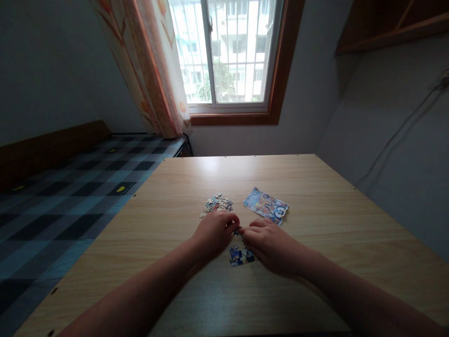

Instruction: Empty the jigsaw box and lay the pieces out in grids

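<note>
My left hand (216, 232) is closed, its thumb and fingers pinched around a small dark jigsaw puzzle piece (236, 232). From the other side the fingertips of my right hand (268, 242) meet at the same spot, its fingers drawn together on the piece. Just below lies a joined section of jigsaw puzzle (238, 257), blue and dark with some yellow; my right hand covers its right end. Beyond my left hand a loose pile of puzzle pieces (218, 203) is heaped, some with pale backs up. Both hands are low over the tabletop.
A blue, colourful picture sheet or packet (266, 205) lies behind my right hand. The pale wooden table (168, 234) ends at a back edge before the wall. Left of it stands a bed with a checked cover (105, 178); a window (231, 51) with a curtain (150, 61) is ahead.
</note>
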### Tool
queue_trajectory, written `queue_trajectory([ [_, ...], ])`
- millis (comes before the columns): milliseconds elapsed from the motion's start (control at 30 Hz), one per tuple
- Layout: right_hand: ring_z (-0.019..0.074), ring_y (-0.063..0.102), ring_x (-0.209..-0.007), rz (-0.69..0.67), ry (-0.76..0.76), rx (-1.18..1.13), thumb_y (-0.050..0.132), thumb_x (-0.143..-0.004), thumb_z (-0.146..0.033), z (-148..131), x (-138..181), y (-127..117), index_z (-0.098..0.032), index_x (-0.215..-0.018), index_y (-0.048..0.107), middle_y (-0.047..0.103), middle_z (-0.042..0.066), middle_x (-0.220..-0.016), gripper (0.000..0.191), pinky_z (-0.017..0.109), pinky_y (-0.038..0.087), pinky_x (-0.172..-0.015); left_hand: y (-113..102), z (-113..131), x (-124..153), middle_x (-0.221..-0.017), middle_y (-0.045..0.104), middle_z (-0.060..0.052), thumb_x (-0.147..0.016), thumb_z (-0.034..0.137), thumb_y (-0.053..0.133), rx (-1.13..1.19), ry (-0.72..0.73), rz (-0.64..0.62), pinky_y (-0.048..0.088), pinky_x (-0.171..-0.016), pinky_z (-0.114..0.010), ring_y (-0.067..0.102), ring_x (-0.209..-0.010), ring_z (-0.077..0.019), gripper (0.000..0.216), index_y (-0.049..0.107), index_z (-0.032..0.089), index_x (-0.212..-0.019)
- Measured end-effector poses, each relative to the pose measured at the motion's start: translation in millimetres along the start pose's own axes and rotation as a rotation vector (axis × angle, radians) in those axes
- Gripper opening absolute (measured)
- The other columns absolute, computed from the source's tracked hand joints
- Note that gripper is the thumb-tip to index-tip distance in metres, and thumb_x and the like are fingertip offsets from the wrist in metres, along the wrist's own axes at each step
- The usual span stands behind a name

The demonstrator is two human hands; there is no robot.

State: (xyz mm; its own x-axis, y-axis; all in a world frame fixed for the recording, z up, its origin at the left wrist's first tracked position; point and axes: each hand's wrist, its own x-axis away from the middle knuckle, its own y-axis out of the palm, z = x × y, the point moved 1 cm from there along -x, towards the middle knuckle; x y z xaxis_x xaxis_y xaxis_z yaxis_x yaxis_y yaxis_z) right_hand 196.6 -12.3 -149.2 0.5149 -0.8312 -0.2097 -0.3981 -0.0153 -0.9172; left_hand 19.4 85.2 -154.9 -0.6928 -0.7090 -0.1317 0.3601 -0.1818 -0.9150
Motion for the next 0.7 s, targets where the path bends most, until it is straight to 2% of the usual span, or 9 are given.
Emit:
queue_trajectory([
  [133,0.0196,0.058,-0.097,-0.005,-0.001,0.008,0.047,-0.101,-0.02,0,0,2,-0.02,-0.096,0.06,0.071,0.003,-0.101,0.014,0.035,0.041,-0.091,-1,0,-1,-0.085,0.075,-0.001,-0.088,0.023,0.059,-0.004,0.001,0.014,0.045,-0.073,-0.029,0.066,-0.08,-0.0185,0.016,0.075,0.024,-0.084],
  [300,0.0211,0.057,-0.107,0.023,-0.04,0.013,0.047,-0.1,-0.019,-3,0,5,-0.019,-0.101,0.062,0.067,0.006,-0.121,0.015,0.039,0.041,-0.097,-4,1,-2,-0.083,0.075,-0.001,-0.089,0.022,0.059,0.035,-0.032,0.035,0.045,-0.071,-0.029,0.066,-0.078,-0.0182,0.015,0.074,0.023,-0.083],
  [467,0.0205,0.058,-0.102,0.029,-0.046,-0.016,0.046,-0.1,-0.019,-3,0,3,-0.019,-0.095,0.063,0.07,0.007,-0.11,0.018,0.038,0.043,-0.095,-9,-3,-3,-0.082,0.075,-0.001,-0.089,0.027,0.062,0.008,-0.08,0.057,0.043,-0.067,-0.029,0.065,-0.074,-0.0181,0.014,0.075,0.024,-0.086],
  [700,0.0188,0.057,-0.096,0.126,0.025,-0.128,0.059,-0.092,-0.015,3,-1,5,-0.019,-0.086,0.065,0.07,0.005,-0.098,0.009,0.033,0.043,-0.09,-11,-14,-3,-0.086,0.073,-0.002,-0.091,0.031,0.06,-0.131,-0.072,0.102,0.043,-0.068,-0.029,0.064,-0.078,-0.0192,0.017,0.075,0.025,-0.083],
])
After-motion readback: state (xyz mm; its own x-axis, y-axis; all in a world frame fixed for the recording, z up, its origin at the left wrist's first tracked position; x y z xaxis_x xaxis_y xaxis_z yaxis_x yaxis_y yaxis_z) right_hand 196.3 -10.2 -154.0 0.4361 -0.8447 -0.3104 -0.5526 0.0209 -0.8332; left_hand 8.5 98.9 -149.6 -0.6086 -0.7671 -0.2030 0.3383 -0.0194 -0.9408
